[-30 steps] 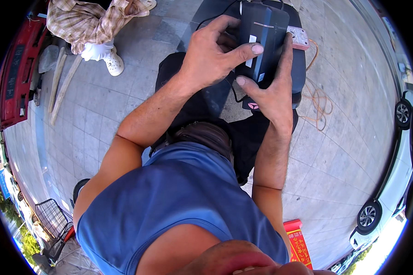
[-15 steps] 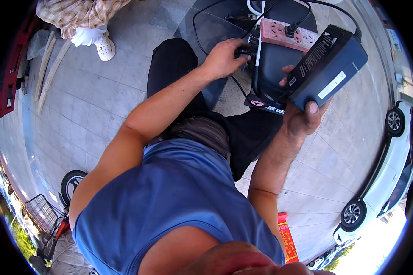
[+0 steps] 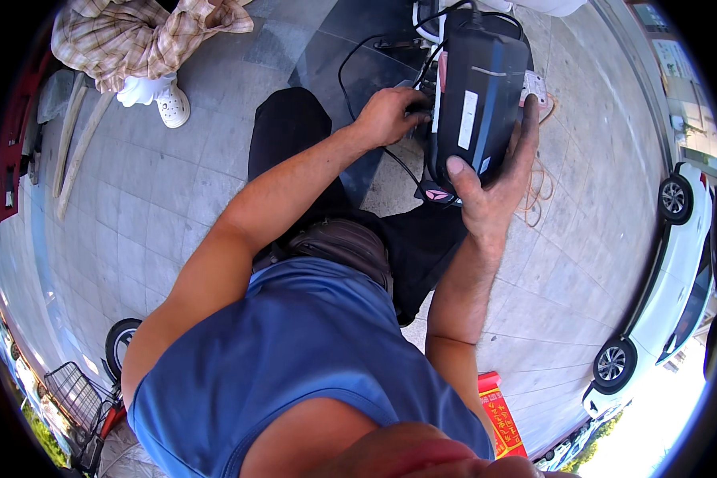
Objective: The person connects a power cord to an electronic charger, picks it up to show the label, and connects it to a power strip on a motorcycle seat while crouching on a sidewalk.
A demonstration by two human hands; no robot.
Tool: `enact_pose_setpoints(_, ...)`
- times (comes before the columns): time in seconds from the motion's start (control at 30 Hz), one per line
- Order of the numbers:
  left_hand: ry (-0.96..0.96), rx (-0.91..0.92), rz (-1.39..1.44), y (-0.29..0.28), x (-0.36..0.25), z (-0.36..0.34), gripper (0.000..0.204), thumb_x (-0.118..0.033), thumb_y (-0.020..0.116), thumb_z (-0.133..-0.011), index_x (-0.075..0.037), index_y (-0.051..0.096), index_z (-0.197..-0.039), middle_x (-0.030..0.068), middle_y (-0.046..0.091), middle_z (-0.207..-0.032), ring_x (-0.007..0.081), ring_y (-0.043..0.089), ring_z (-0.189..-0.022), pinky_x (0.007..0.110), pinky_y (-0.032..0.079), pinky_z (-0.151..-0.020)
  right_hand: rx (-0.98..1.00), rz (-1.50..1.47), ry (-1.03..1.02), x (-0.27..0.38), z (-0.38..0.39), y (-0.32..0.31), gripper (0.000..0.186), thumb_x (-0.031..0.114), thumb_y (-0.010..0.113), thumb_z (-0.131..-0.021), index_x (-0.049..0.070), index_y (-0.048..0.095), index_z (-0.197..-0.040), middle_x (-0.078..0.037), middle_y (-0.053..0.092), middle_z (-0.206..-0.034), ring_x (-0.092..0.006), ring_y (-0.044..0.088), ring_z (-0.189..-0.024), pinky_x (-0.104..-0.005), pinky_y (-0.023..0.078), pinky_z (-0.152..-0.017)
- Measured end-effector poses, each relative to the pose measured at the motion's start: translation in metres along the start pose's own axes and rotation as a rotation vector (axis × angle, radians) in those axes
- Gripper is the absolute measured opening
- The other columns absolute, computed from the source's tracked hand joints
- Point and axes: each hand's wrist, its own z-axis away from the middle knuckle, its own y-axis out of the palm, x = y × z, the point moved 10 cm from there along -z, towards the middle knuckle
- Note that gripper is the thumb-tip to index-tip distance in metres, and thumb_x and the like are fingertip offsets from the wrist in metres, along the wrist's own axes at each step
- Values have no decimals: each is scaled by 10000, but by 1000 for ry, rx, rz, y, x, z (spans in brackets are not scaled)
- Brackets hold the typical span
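My right hand [image 3: 498,187] grips a black battery charger [image 3: 490,99], thumb on its near end and fingers along its right side. The charger has a white label strip and a cord leaving its far end. It is held over a black seat-like surface, mostly hidden beneath it. Left of the charger, my left hand [image 3: 390,119] is closed, fingertips curled at the edge of that surface; what they pinch is too hidden to make out. A black cable [image 3: 402,163] loops close by. The charger largely covers a pinkish-white power strip [image 3: 536,85].
A person in a plaid garment [image 3: 127,40] and white clog [image 3: 173,106] is at the far left, near wooden strips [image 3: 84,155]. Thin orange cord [image 3: 540,191] lies on the paving right of the charger. White car [image 3: 673,271] on the right; bicycle basket [image 3: 73,390] lower left.
My right hand has turned the charger more upright and moved it left over the power strip, hiding most of it. My left hand stays near the same edge.
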Motion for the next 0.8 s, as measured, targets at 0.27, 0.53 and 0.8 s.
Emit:
enact_pose_setpoints(0.27,-62,-26,273,10,22,2,290,-84,722,-824,-39,730,-1110,208,731,-1037,395,704,-955,447,560,-824,6,380,-137,30,3,24,1184,233,865,-614,-43,258,-1592,-289,525,-1416,-401,571,-1296,-484,464,-1092)
enact_pose_setpoints(0.53,-32,-2,443,32,16,13,358,-70,752,-842,-39,704,-1195,198,743,-1099,316,732,-1021,406,565,-895,-89,523,-333,44,19,17,1181,240,891,-612,-67,274,-1572,-276,576,-1356,-407,593,-1191,-476,516,-994)
enact_pose_setpoints(0.8,-123,100,363,41,11,3,459,-139,785,-817,-31,683,-1250,214,739,-1080,323,738,-985,401,575,-872,-246,108,-241,25,28,-25,1349,267,925,-608,-3,93,-1634,-278,361,-1553,-395,514,-1289,-493,410,-1107)
